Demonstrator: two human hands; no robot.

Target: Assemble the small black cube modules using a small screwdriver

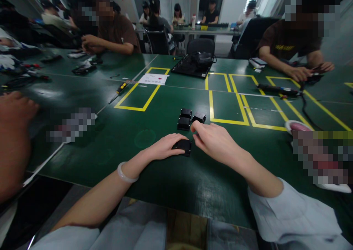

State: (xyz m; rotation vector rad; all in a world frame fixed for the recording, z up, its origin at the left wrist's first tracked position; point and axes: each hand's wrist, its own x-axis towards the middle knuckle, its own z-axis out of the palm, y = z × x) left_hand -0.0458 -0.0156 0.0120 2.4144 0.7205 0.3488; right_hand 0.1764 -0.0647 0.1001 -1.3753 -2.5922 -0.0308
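Here, hands at boxy black block, glossy tabletop

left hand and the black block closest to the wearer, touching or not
Touching. The head view shows the left hand around the nearest black block: its fingers lie along the far edge and its thumb across the near part.

Workshop: taped worktable, screwdriver
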